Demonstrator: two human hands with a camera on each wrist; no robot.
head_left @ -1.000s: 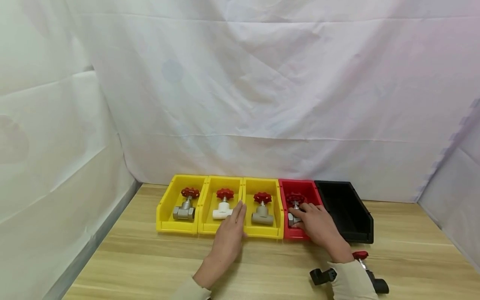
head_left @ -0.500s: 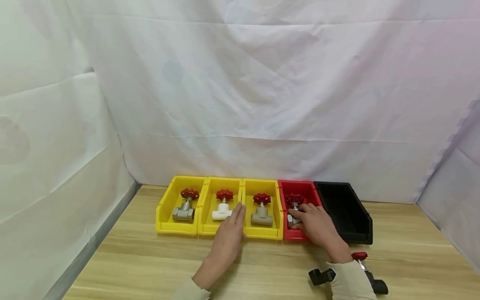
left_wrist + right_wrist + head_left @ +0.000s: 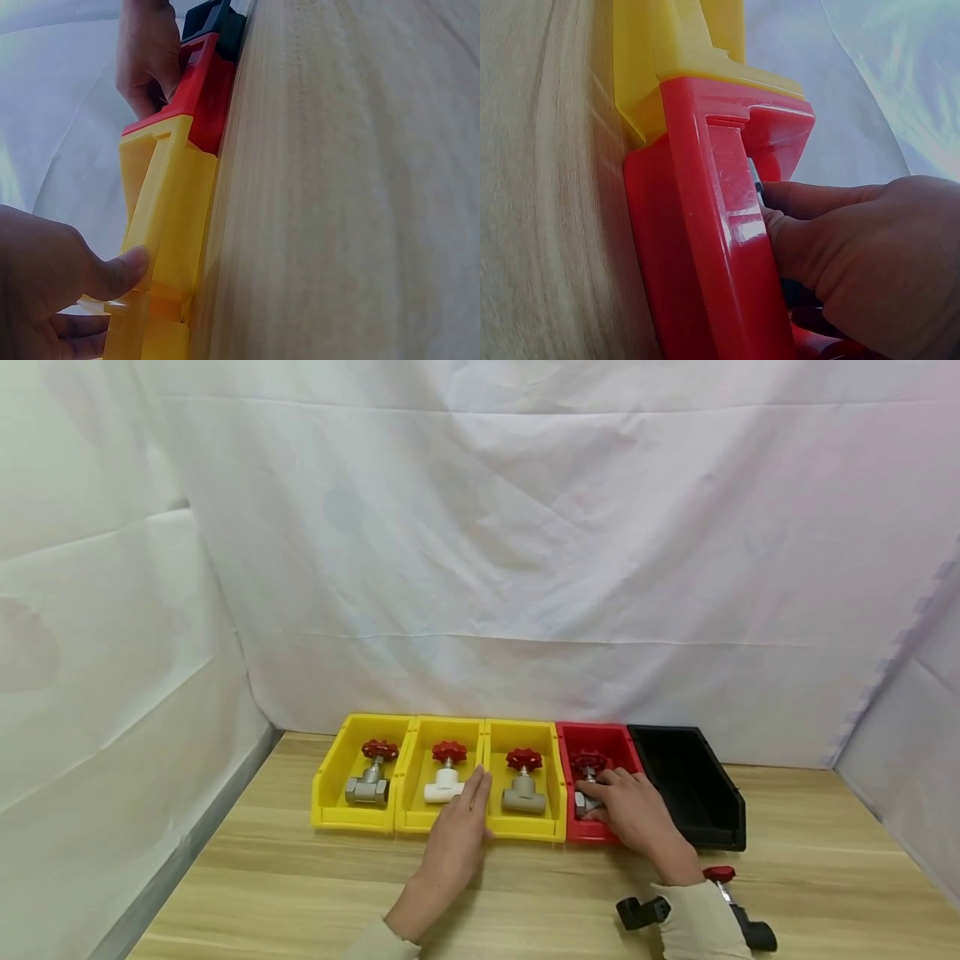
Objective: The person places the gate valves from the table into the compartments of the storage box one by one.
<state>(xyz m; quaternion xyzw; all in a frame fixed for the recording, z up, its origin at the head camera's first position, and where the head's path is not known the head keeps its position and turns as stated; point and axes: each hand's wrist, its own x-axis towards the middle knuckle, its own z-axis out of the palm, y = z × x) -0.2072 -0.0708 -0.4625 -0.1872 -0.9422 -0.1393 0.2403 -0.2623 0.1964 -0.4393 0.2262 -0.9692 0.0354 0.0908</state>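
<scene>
My right hand [image 3: 637, 810] reaches into the red bin [image 3: 742, 202]. Its thumb and fingers grip a metal gate valve [image 3: 585, 805] with a red handwheel; the hand hides part of the valve body. My left hand [image 3: 455, 839] rests with fairly straight fingers over the divider between two yellow bins, its thumb [image 3: 124, 274] on the front rim of a yellow bin [image 3: 161, 217]. Close to those fingers lies a white valve [image 3: 442, 787], and a grey-beige valve [image 3: 523, 795] sits in the bin to their right. Both have red handwheels.
Another metal valve [image 3: 369, 785] lies in the leftmost yellow bin. A black bin [image 3: 686, 785] stands right of the red one. On the wooden table, a black valve [image 3: 753, 931] with a red handle and a black elbow-shaped piece [image 3: 641, 912] lie by the right sleeve, which partly covers them.
Both hands keep their places, the right on the valve in the red bin, the left at the yellow bins. Only the head view has shifted very slightly.
</scene>
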